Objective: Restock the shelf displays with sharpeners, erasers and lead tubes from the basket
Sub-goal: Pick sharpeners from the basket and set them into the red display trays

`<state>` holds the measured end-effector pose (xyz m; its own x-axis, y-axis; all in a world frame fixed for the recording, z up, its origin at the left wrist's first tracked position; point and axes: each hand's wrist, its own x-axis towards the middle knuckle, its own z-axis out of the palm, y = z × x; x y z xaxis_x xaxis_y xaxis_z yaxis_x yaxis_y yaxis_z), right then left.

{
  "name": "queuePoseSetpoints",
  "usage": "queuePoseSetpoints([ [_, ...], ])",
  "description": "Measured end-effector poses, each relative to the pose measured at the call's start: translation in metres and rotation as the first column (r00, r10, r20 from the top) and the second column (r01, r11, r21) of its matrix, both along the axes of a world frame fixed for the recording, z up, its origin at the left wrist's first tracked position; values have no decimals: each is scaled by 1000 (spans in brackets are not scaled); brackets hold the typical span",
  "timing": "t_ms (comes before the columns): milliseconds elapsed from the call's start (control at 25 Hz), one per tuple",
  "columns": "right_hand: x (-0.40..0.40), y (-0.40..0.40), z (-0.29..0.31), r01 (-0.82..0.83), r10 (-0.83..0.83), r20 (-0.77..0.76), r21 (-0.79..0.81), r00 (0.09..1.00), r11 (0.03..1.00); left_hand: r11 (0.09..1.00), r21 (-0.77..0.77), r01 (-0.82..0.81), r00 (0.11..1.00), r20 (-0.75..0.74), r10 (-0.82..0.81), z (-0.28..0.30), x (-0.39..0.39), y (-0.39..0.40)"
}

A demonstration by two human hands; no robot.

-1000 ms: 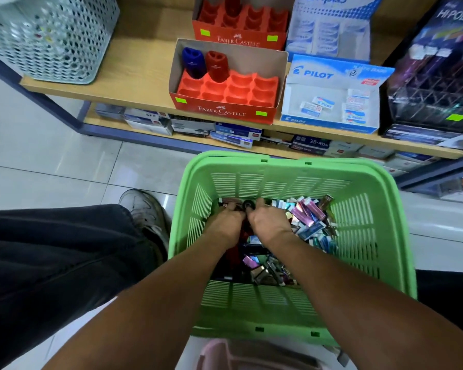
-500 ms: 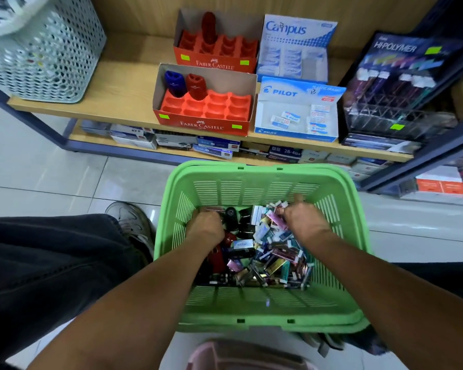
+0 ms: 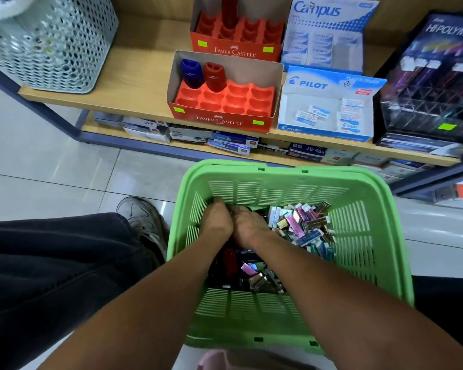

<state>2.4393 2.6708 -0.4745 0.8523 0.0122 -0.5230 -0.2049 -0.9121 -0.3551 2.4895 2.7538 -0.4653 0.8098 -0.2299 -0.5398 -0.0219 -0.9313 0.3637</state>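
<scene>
A green basket (image 3: 278, 166) stands on the floor before the shelf. It holds a heap of small shiny packets (image 3: 302, 222) on the right and dark sharpeners, one of them red (image 3: 230, 259), on the left. My left hand (image 3: 217, 220) and my right hand (image 3: 247, 227) are side by side, touching, in the basket's far left corner. Their fingers curl down into the pile and are hidden. On the shelf, the front Faber-Castell tray (image 3: 219, 120) has a blue sharpener (image 3: 190, 73) and a red sharpener (image 3: 213, 76). The Pilot eraser box (image 3: 324, 84) holds several erasers.
A second Faber-Castell tray (image 3: 235, 50) and a Campus eraser box (image 3: 326, 12) stand behind. A dark Hi-Polymer lead rack (image 3: 428, 102) is at the right, a grey mesh bin (image 3: 51, 44) at the left. My leg (image 3: 51, 263) and shoe (image 3: 142, 217) lie left of the basket.
My right hand has moved from the basket's far right side to the far left, beside my left hand. The view has shifted a little.
</scene>
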Motion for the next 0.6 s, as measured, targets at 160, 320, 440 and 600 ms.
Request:
queuePoseSetpoints([
  [160,5,4,-19,4,0,29,-105,1000,994,999,-38,3,1000,21,-3,-10,-3,5],
  [320,4,4,-15,108,-111,-18,-131,994,985,999,6,35,999,7,-35,-11,-6,8],
  [440,9,0,-4,134,-145,-63,-156,987,979,996,31,79,997,8,-79,-7,-9,7],
  [600,8,-5,8,147,-153,-21,-173,988,974,995,47,84,996,-30,-83,-3,-8,7],
])
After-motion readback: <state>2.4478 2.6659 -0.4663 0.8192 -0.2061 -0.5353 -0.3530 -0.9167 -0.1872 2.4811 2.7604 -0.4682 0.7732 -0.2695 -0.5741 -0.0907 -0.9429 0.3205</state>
